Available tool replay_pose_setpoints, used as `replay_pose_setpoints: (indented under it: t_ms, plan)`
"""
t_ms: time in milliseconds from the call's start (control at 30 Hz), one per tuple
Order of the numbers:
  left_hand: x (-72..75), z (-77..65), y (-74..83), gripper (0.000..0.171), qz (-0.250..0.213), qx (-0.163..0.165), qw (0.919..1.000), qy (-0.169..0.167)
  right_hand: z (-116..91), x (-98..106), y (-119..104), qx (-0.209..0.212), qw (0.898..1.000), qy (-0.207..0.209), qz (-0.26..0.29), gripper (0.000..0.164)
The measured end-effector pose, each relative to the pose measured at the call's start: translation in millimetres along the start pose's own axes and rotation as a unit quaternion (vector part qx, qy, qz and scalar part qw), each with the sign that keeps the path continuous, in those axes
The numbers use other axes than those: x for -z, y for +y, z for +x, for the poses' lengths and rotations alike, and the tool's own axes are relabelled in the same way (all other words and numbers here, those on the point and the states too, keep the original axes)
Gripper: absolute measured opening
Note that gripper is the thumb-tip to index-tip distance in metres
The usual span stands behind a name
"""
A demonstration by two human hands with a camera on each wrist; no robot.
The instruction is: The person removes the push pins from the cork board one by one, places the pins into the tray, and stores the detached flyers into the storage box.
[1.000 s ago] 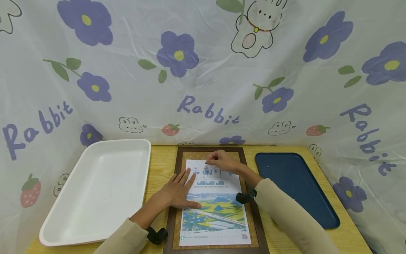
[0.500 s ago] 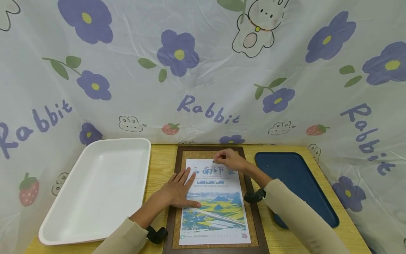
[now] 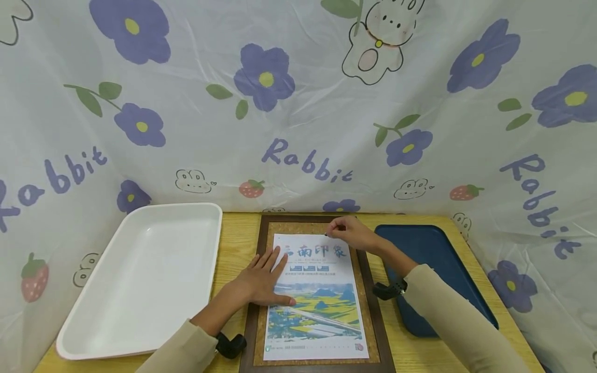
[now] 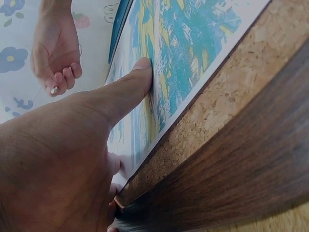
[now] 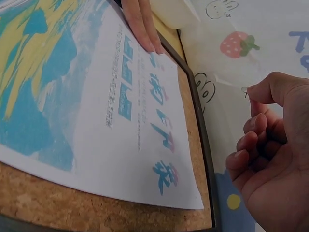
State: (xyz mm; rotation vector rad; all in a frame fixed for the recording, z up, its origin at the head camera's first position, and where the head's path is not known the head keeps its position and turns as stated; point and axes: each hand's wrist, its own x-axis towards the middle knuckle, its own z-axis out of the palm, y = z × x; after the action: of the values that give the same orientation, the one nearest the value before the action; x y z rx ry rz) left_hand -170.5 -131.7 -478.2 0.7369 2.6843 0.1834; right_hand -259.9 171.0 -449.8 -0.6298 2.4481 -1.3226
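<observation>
A printed poster (image 3: 317, 272) with blue lettering and a landscape lies on a cork board (image 3: 298, 227) with a dark wooden frame. My left hand (image 3: 265, 282) rests spread on the poster's left side, its thumb (image 4: 140, 72) lying on the printed landscape. Between thumb and forefinger, my right hand (image 3: 352, 233) pinches a small clear-headed pushpin (image 5: 245, 91). That hand is raised above the board near the poster's top edge, apart from the paper in the right wrist view. A tiny dot shows at the poster's upper left corner, too small to make out.
A large white tray (image 3: 140, 290) stands left of the board. On the right lies a dark blue tray (image 3: 420, 233), partly covered by my right arm. Behind the wooden table (image 3: 238, 233) hangs a patterned cloth (image 3: 298, 129) with flowers and rabbits.
My right hand has moved rightward along the poster's top edge with the pushpin, uncovering the lettering. The left hand stays in place on the poster.
</observation>
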Motion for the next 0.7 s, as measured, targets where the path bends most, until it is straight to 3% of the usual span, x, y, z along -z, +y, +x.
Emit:
replay_pose_setpoints:
  t_ms: [200,433,700]
  plan:
    - [-1.4,-1.4,1.6,0.116,0.0,-0.001,1.0,0.004,-9.3,5.3,6.0,0.007,1.0,0.005,-0.026,0.023]
    - [-2.6,-0.9,0.2,0.115,0.0,0.002,1.0,0.004,-20.6,16.6,16.0,0.006,1.0,-0.006,-0.009,0.025]
    - [-4.7,1.1,-1.4,0.115,-0.002,-0.001,1.0,0.002,-30.9,28.5,24.6,-0.003,1.0,0.008,-0.013,0.023]
